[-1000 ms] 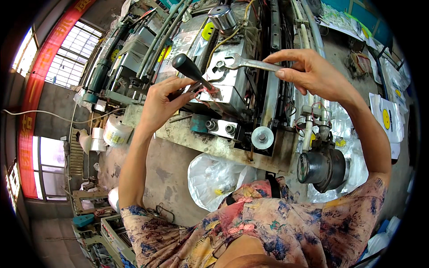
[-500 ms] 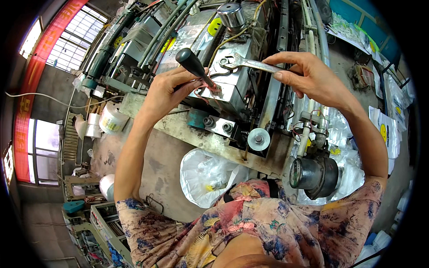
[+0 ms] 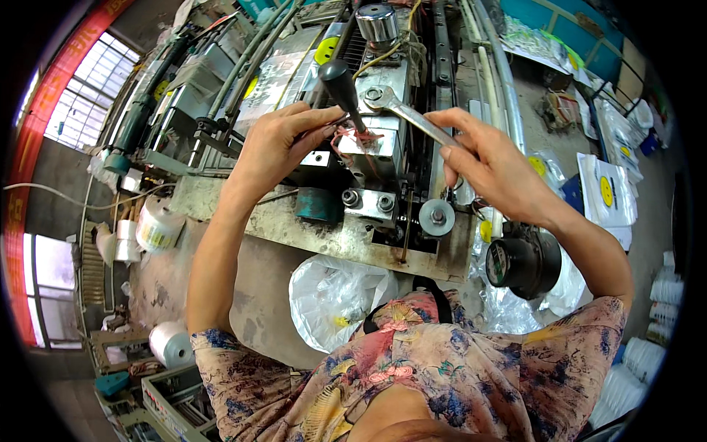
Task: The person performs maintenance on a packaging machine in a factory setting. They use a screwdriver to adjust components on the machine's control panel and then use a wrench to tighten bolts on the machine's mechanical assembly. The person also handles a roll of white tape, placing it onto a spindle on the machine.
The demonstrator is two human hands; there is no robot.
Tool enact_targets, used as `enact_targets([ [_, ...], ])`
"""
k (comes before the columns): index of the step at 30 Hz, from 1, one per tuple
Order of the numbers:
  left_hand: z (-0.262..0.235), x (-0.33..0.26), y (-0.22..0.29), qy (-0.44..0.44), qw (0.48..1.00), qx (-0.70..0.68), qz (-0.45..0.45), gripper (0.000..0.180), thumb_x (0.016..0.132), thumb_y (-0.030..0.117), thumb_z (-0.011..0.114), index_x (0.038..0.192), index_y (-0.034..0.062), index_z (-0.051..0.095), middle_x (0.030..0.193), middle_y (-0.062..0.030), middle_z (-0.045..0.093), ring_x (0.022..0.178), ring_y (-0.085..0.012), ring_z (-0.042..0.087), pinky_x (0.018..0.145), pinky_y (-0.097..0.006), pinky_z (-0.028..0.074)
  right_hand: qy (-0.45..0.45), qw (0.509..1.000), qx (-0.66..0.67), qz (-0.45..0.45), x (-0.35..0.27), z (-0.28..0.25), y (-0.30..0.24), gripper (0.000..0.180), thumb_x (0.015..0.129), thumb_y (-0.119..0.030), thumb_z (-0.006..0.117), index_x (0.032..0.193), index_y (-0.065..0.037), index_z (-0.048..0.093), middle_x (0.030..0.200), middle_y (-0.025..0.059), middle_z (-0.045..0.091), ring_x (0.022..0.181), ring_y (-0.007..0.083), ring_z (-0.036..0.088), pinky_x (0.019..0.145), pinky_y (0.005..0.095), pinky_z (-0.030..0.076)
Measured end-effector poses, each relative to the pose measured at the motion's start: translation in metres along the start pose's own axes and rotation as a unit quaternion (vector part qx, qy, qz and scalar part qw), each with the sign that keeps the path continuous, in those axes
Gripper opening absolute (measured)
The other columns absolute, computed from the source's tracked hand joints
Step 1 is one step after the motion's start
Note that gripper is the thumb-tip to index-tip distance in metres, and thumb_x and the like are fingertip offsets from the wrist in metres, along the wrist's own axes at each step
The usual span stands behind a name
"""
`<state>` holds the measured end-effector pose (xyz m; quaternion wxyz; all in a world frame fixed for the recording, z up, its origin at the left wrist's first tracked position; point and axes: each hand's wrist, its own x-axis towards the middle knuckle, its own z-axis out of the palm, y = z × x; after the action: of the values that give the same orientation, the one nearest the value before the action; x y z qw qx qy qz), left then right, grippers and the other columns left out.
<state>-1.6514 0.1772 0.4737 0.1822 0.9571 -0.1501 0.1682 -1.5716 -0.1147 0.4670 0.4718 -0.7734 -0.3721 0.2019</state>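
Note:
My right hand (image 3: 490,158) is closed around the handle of a silver wrench (image 3: 418,120). The wrench's head sits at a nut (image 3: 374,96) on top of a metal block (image 3: 375,147). Beside that block my left hand (image 3: 283,144) is closed, thumb and fingertips pinching what looks like a second, darker wrench (image 3: 341,121). Most of that tool is hidden by my fingers and by a lever with a black knob (image 3: 339,82). Reddish string (image 3: 353,140) is tied round the lever's base.
A chrome cylinder (image 3: 377,23) stands behind the nut. Along the machine's near edge are a bolted bracket (image 3: 368,204), a round metal disc (image 3: 437,217) and a black gauge (image 3: 523,261). A white plastic bag (image 3: 335,295) lies below. Film rolls (image 3: 160,225) stand at left.
The silver wrench has swung clockwise, its handle slanting down toward me, and my right hand has moved with it. My left hand stays by the lever. The whole view has shifted slightly.

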Motion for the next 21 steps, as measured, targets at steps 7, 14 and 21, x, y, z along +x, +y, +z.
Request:
enact_targets([
  [7,0.012,-0.006,-0.015,0.064,0.994,0.083,0.025,0.031,0.09,0.025,0.064,0.117,0.0114,0.067,0.089,-0.0149,0.069,0.077,-0.0306,0.065,0.068,-0.038,0.049,0.147,0.91,-0.38,-0.077,-0.002,0.015,-0.001,0.035,0.096,-0.019,0.054,0.13,-0.012,0.056,0.081,0.013,0.065,0.072,0.0303,0.063,0.064,0.0408,0.048],
  [14,0.029,-0.013,-0.015,0.032,0.974,0.219,-0.038,0.036,0.096,0.039,0.052,0.084,0.0052,0.055,0.069,-0.0145,0.066,0.06,-0.033,0.064,0.053,-0.044,0.049,0.222,0.816,-0.527,-0.078,0.001,0.036,0.006,0.021,0.097,-0.03,0.051,0.098,-0.009,0.052,0.073,0.0117,0.063,0.065,0.0342,0.062,0.055,0.0443,0.047],
  [21,-0.004,0.0,-0.05,-0.076,0.989,0.127,-0.017,0.046,0.097,0.049,0.045,0.082,0.0059,0.055,0.064,-0.0166,0.064,0.065,-0.0345,0.067,0.059,-0.046,0.052,0.085,0.848,-0.513,-0.105,0.03,-0.021,0.019,0.011,0.092,-0.02,0.058,0.093,-0.011,0.052,0.073,0.0149,0.057,0.069,0.0356,0.06,0.057,0.0435,0.047],
])
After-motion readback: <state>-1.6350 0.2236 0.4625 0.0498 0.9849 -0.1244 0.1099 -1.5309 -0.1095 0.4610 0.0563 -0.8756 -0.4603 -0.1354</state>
